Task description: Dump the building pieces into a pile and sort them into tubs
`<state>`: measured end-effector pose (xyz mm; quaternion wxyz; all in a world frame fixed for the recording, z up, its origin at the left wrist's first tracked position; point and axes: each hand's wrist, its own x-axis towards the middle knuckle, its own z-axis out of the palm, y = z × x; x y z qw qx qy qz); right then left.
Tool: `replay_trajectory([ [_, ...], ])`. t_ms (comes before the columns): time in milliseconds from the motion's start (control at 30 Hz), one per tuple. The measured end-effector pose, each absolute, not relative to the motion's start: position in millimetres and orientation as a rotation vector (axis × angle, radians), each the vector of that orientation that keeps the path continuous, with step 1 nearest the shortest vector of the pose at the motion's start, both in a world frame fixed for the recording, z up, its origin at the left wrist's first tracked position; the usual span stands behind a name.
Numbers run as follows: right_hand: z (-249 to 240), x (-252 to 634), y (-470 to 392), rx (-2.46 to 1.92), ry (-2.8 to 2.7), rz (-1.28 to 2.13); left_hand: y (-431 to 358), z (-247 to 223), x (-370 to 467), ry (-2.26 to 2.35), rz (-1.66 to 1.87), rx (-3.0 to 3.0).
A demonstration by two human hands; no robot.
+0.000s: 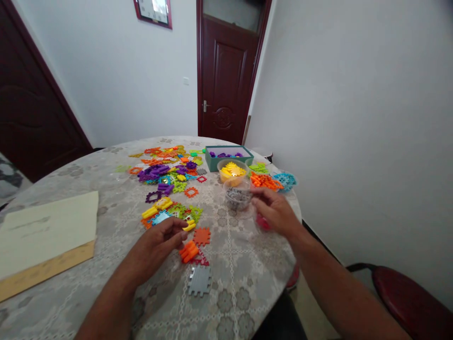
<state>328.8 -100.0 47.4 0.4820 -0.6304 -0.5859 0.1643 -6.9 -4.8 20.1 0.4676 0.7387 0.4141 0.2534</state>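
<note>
My left hand [166, 241] hovers over the near pieces, its fingers curved and apart, beside a yellow piece [190, 225] and an orange ribbed piece [189, 251]. An orange square tile [202, 236] and a grey notched tile [200, 280] lie close by. With thumb and index finger apart, my right hand [271, 205] is at the right side of a clear bowl of grey pieces [238, 196]. Under that hand a red or pink piece [262, 222] partly shows. Whether the right fingertips touch the bowl is unclear.
Behind stand bowls of yellow [233, 171], orange [265, 181] and blue pieces [285, 181], plus a green box [212, 163] with purple pieces. Mixed pieces [154, 173] are heaped at centre left. Paper [49, 231] lies at the left; a dark red chair [406, 293] stands at the right.
</note>
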Motion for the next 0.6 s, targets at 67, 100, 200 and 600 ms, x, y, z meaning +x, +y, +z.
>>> replay_trajectory([
  [67, 61.7, 382.2, -93.8, -1.690, -1.300, -0.015, -0.9, 21.1, -9.6, 1.077, 0.669, 1.800],
  [100, 66.4, 409.0, -89.1, -1.765, -1.235, -0.193, 0.6, 21.7, -10.7, 1.101, 0.691, 1.782],
  [200, 67.0, 477.9, -73.7, -1.957, -1.178, -0.366, 4.3, 23.2, -14.0, 1.159, 0.734, 1.722],
  [600, 26.9, 550.4, -60.6, -2.232, -1.098, -0.280, 11.1, 18.9, -21.0, 1.271, 0.739, 1.718],
])
